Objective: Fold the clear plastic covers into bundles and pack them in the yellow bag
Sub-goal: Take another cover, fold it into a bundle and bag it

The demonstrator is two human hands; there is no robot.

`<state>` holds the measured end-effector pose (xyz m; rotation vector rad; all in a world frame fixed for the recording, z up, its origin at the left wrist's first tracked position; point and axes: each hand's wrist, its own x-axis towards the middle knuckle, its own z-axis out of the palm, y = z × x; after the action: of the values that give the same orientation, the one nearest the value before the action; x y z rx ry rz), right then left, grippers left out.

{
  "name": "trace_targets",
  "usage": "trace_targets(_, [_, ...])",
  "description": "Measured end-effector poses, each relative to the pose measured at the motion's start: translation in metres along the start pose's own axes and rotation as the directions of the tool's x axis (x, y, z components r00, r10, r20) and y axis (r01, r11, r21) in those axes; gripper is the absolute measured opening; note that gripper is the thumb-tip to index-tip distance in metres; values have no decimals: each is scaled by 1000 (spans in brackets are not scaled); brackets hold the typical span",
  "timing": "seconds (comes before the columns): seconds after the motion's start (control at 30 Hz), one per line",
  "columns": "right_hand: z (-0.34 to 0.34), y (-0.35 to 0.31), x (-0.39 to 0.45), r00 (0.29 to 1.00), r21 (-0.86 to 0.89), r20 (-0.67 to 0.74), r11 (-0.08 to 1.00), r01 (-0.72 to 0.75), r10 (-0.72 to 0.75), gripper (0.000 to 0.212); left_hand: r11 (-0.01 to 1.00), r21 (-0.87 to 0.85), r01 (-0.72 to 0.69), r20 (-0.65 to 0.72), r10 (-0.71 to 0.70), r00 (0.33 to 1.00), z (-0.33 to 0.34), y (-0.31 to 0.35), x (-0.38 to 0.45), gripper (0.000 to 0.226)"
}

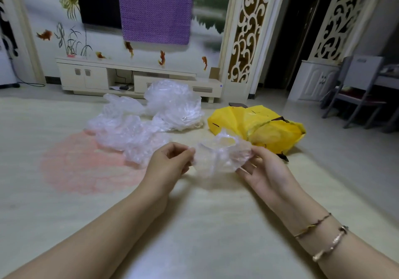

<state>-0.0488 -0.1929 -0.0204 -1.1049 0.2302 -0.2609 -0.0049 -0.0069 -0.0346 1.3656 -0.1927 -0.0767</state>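
Note:
A crumpled clear plastic cover [220,153] hangs in the air between both hands, above the floor. My left hand [168,162] pinches its left end with curled fingers. My right hand [263,168] holds its right end, palm turned up, fingers partly behind the plastic. The yellow bag [259,125] lies on the floor just beyond the held cover, to the right, its mouth open toward me. A loose heap of clear plastic covers [133,134] lies on the floor to the left, with a bigger puffed pile [172,103] behind it.
A pale mat with a pink round patch [86,162] covers the floor under the heap. A low white TV cabinet [133,77] stands along the far wall. A grey chair [356,90] stands at the right, beside a dark doorway.

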Motion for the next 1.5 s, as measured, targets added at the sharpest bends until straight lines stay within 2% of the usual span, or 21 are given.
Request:
trace_targets(0.07, [-7,-9,0,999,1,-23,1000,28,-28,19,999,25,25,16,-25,1000,0,1,-2,11])
trace_targets(0.17, [-11,-16,1,997,-89,-44,994,64,-68,31,989,145,27,87,-40,995,4,4,-6,7])
trace_targets(0.27, [-9,-23,-3,998,-140,56,989,43,-35,45,974,-88,211,135,-198,971,10,10,-7,10])
trace_targets(0.33, [-8,-27,-6,979,-165,204,986,9,25,26,918,-202,341,192,-305,933,10,13,-5,33])
trace_targets(0.37, [-7,-28,-8,963,-183,267,983,1,49,13,899,-212,383,247,-330,911,8,14,-4,44])
trace_targets(0.4, [-3,-28,-11,949,-210,311,978,5,62,9,886,-207,414,321,-339,885,6,15,-5,52])
trace_targets(0.47, [1,-26,-15,936,-274,345,961,33,66,11,884,-185,429,433,-319,843,5,17,-8,50])
trace_targets(0.53, [5,-23,-17,958,-320,286,945,64,32,13,905,-176,387,466,-269,843,6,17,-10,29])
trace_targets(0.6, [5,-21,-14,984,-362,177,928,86,-22,16,938,-169,302,441,-203,874,7,14,-9,16])
trace_targets(0.67, [3,-20,-12,996,-409,92,912,30,9,18,951,-195,238,373,-153,915,5,12,-5,16])
trace_targets(0.73, [1,-18,-11,988,-433,76,897,-88,133,26,962,-221,162,285,-95,954,2,11,-1,13])
trace_targets(0.8, [1,-14,-12,970,-503,109,854,-134,216,30,975,-212,67,191,-26,981,1,11,2,3])
trace_targets(0.87, [4,-11,-14,969,-569,123,815,-109,216,18,983,-180,-35,109,55,993,1,11,3,11])
trace_targets(0.97, [5,-9,-10,988,-522,58,848,-89,140,14,985,-56,-161,11,162,987,1,9,2,18])
trace_targets(1.03, [4,-8,-5,998,-503,-26,862,-64,59,8,986,48,-159,-35,160,986,1,5,1,18])
trace_targets(1.13, [-1,-8,3,982,-630,-122,776,36,-145,6,970,238,-47,10,46,999,4,1,-1,25])
trace_targets(1.23, [-5,-11,7,954,-716,-82,683,144,-288,7,953,300,41,86,-69,994,8,0,-5,40])
trace_targets(1.3, [-7,-12,8,956,-730,-44,663,167,-290,12,941,337,16,73,-43,996,8,-1,-4,40])
trace_targets(1.4, [-9,-14,8,976,-749,-67,657,88,-207,26,905,416,-94,34,88,996,5,0,-2,33])
trace_targets(1.5, [-13,-13,6,988,-767,-104,642,-6,-116,20,892,433,-128,-15,149,989,3,1,2,20])
